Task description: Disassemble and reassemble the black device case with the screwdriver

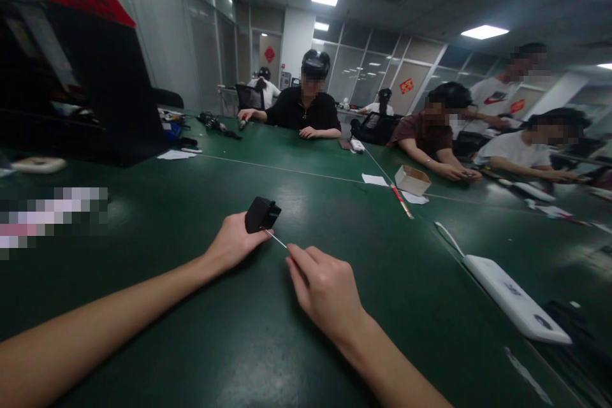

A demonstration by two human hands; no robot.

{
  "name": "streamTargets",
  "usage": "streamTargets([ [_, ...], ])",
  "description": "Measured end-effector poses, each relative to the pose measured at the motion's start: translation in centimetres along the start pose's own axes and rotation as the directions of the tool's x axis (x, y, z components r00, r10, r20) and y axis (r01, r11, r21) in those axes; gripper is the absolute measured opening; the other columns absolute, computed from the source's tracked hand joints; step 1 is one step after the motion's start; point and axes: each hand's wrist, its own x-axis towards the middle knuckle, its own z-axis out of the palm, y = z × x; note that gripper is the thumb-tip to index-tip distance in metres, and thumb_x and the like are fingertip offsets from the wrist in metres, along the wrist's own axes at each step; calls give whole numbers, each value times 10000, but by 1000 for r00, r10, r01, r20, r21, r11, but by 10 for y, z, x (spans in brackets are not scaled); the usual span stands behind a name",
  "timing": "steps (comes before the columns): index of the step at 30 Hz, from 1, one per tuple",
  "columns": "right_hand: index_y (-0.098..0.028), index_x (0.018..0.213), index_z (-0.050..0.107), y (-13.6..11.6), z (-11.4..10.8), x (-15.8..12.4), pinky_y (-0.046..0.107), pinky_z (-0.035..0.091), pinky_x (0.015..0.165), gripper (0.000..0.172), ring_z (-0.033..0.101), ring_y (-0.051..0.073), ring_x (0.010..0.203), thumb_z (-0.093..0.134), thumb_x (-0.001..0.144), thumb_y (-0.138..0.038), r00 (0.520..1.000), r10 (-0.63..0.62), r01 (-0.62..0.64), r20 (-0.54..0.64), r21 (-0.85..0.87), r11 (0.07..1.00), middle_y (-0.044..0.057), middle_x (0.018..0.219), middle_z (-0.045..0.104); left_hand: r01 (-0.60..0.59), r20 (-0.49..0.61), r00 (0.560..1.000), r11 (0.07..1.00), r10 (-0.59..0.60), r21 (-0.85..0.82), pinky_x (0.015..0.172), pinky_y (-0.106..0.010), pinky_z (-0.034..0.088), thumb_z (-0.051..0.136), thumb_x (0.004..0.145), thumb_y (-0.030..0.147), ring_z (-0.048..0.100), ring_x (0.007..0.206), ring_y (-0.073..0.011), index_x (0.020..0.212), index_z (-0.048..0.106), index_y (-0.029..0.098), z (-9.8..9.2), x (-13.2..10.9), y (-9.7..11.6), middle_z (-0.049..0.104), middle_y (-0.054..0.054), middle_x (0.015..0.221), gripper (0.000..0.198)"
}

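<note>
My left hand [233, 242] grips a small black box-shaped device [261, 214] just above the green table [201, 204], fingers wrapped round its lower part. A thin pale cable or pin [276, 239] runs from the device's underside toward my right hand [325, 287]. The right hand's thumb and forefinger are pinched on the near end of that thin piece. Both forearms reach in from the bottom of the view, and the two hands sit about a hand's width apart.
A white flat device [514, 296] with a cable lies at the right. A small cardboard box [412, 180], white papers and a red pen [401, 201] lie beyond. A black case [95, 83] stands at the left. Several people sit around the far side.
</note>
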Motion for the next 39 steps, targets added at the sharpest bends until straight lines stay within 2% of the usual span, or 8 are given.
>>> streamTargets([
  [5,-195,1203,638,1,1,0,266,459,583,291,667,166,677,434,1004,-254,1000,-13,13,-17,-15,1000,56,931,692,-6,0,1000,1000,6,5,616,-286,405,689,732,474,576,670,-206,760,658,137,0,0,-1,649,-25,704,339],
  [11,-202,1182,640,1,2,0,264,443,574,273,666,165,681,444,1000,-256,1000,-6,5,-19,-30,1000,49,919,682,-13,-11,1000,1000,13,5,598,-283,405,683,727,474,572,653,-203,737,656,141,-1,0,1,641,-22,683,334],
  [15,-214,1177,642,-1,2,-1,265,441,574,270,668,165,698,444,1000,-258,1000,-9,9,-6,-18,1000,45,926,679,-11,6,1000,1000,11,-7,633,-295,429,662,749,499,596,692,-220,798,679,133,-2,-1,4,673,-43,741,369],
  [22,-212,1186,641,-2,5,-2,258,470,625,271,674,167,730,455,995,-261,1000,3,-3,-2,50,999,51,938,680,-28,15,999,999,28,-25,651,-293,441,657,765,516,611,716,-222,818,683,135,-1,-2,2,691,-46,776,386],
  [31,-214,1195,650,-1,5,-2,260,486,620,281,671,172,731,466,987,-255,999,37,-36,-8,89,995,58,947,685,-27,8,1000,999,27,-36,693,-300,453,668,769,513,632,757,-234,878,710,127,-2,-2,3,712,-53,816,403],
  [39,-193,1179,668,-2,7,1,273,503,704,267,659,171,760,503,975,-240,995,97,-89,-19,250,964,61,932,695,-46,0,999,999,46,2,683,-296,444,649,787,534,630,757,-234,901,707,125,-3,-1,2,706,-57,819,429],
])
